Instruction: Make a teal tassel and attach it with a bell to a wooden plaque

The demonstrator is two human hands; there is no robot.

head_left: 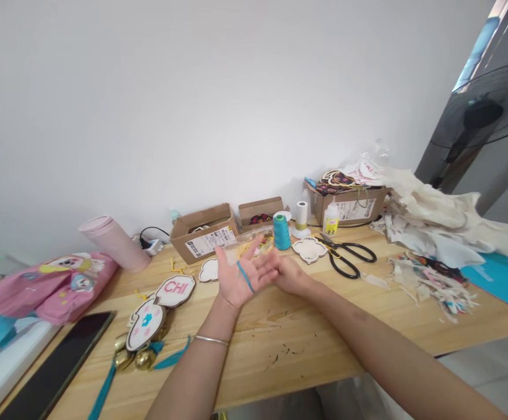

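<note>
My left hand (240,279) is palm up over the middle of the wooden table, fingers spread, with a loop of blue thread (246,277) lying across the palm. My right hand (292,274) is closed beside the left fingertips; what it pinches is too small to make out. Just behind my hands stands a cone of teal thread (281,232). A white embroidered piece (310,249) lies to the right of the cone, next to black-handled scissors (345,256).
Left: embroidered "CHI" piece (175,290), brass bells (144,359), dark phone (61,364), pink tumbler (116,242), pink bag (56,286). Behind: cardboard boxes (204,230), glue bottle (331,219). Right: fabric scraps (433,283), white cloth (438,210), blue sheet (501,279).
</note>
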